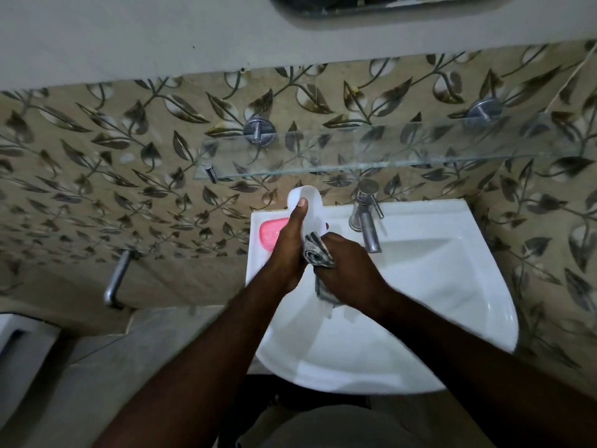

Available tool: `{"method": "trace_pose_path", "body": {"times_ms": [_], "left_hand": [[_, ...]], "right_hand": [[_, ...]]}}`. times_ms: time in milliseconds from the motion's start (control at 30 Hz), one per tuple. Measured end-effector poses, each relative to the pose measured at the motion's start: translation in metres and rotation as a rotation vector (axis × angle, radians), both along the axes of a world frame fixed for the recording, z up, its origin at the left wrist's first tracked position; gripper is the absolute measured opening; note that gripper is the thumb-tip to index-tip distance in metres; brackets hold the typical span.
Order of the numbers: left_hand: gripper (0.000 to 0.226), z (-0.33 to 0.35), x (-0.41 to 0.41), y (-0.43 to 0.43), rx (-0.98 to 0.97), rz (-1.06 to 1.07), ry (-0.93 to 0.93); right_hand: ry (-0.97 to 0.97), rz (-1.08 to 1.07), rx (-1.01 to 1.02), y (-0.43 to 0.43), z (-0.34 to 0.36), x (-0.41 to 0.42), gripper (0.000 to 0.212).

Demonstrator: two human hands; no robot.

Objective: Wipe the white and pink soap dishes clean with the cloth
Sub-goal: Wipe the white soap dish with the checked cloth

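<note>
A: Two dishes to do. The white soap dish (305,197) is up over the sink's (452,286) back corner, left hand (290,250) gripping it, thumb on top.
B: Right hand (349,266) bunches the cloth (318,253) against it. The pink soap dish (271,234) lies on the ledge and looks to be next.

Both hands meet over the back left corner of the sink (452,215).
The left hand (290,250) grips the white soap dish (307,194), thumb stretched along its face. The right hand (350,270) is fisted round the bunched cloth (318,253), just beside the left palm. Both forearms are bare.
</note>
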State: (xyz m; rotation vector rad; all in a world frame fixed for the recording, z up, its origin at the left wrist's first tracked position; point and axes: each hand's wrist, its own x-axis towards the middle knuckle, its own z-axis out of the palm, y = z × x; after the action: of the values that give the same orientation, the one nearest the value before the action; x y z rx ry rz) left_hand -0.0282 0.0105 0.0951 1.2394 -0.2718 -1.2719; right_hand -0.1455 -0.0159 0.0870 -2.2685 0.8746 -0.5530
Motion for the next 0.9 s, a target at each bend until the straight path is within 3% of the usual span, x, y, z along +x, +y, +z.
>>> {"method": "trace_pose_path", "body": {"times_ms": [100,300,367,433,500,567,600,667,767,833,900], "left_hand": [[0.051,-0.001,-0.003,0.005,-0.008,0.022,0.057],[0.049,-0.003,0.009,0.006,-0.01,-0.03,0.078],[0.05,0.002,0.008,0.004,-0.01,-0.017,0.076],[0.046,0.001,0.005,0.004,-0.033,0.001,0.066],[0.034,-0.004,0.002,0.007,-0.055,-0.015,0.055],[0.031,-0.006,0.0,0.009,-0.051,-0.02,0.055],[0.031,-0.008,0.002,0.011,-0.039,-0.02,0.032],[0.041,-0.012,0.005,0.014,-0.018,-0.051,0.023],[0.076,-0.021,0.007,0.013,0.03,-0.131,0.074],[0.077,-0.024,0.006,0.012,0.063,-0.124,0.088],[0.075,-0.026,0.006,0.01,0.049,-0.116,0.143]], "right_hand": [[0.079,-0.035,-0.099,0.022,-0.002,0.005,0.024],[0.268,0.133,-0.371,-0.004,-0.014,-0.021,0.043],[0.27,0.062,-0.31,0.001,-0.01,-0.017,0.033],[0.128,-0.051,-0.07,0.016,0.002,-0.002,0.014],[-0.03,-0.117,0.199,0.031,0.006,0.007,0.024],[0.009,-0.071,0.101,0.035,-0.002,0.005,0.008],[0.114,-0.009,-0.042,0.033,-0.005,-0.001,0.013],[0.286,0.136,-0.287,0.02,-0.017,-0.014,0.034],[0.377,0.221,-0.324,-0.005,-0.013,-0.021,0.043],[0.333,0.167,-0.276,-0.012,-0.007,-0.015,0.039],[0.138,-0.02,-0.108,-0.02,0.003,-0.007,0.028]]}}
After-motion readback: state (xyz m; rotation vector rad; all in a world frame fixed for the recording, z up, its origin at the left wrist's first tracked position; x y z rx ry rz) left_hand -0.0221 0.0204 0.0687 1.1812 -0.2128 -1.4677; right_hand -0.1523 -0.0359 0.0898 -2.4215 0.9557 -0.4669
